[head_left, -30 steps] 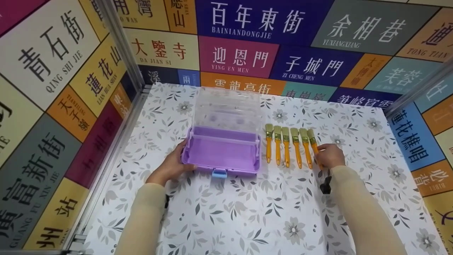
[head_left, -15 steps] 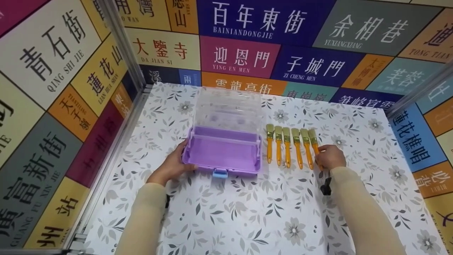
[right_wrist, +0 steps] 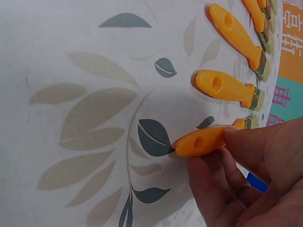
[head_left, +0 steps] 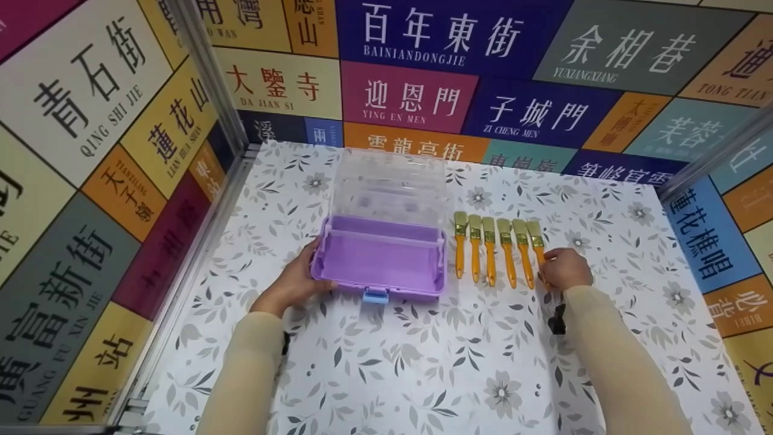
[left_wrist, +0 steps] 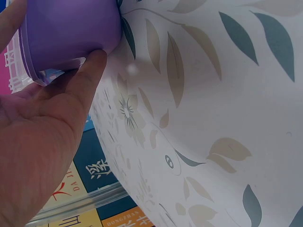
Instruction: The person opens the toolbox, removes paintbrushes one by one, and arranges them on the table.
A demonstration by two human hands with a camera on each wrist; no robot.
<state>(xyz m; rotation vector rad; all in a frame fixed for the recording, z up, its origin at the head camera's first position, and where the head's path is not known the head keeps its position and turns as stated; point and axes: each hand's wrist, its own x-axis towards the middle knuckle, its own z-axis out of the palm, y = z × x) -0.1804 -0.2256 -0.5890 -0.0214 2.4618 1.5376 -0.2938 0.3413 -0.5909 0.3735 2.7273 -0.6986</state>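
A purple plastic case [head_left: 380, 260] stands on the table with its clear lid [head_left: 389, 184] raised at the back and a light blue latch [head_left: 375, 295] in front. My left hand [head_left: 300, 279] holds its left front corner, thumb at the front and fingers along the side. In the left wrist view, fingers press the purple wall [left_wrist: 71, 28]. To the right of the case, several paintbrushes with orange handles lie in a row, bristles away from me. My right hand [head_left: 566, 269] pinches the handle of the rightmost paintbrush [right_wrist: 201, 142] between thumb and fingers.
The other paintbrushes [head_left: 490, 254] lie side by side, close to the case's right side. A floral cloth [head_left: 410, 374] covers the table. Panels with street names [head_left: 410, 96] rise behind and to both sides, with a metal rail [head_left: 175, 290] along the left edge.
The rightmost paintbrush has turned slightly, its bristle end shifting a little to the right, with my right hand on its handle. My left hand and the case stay in place.
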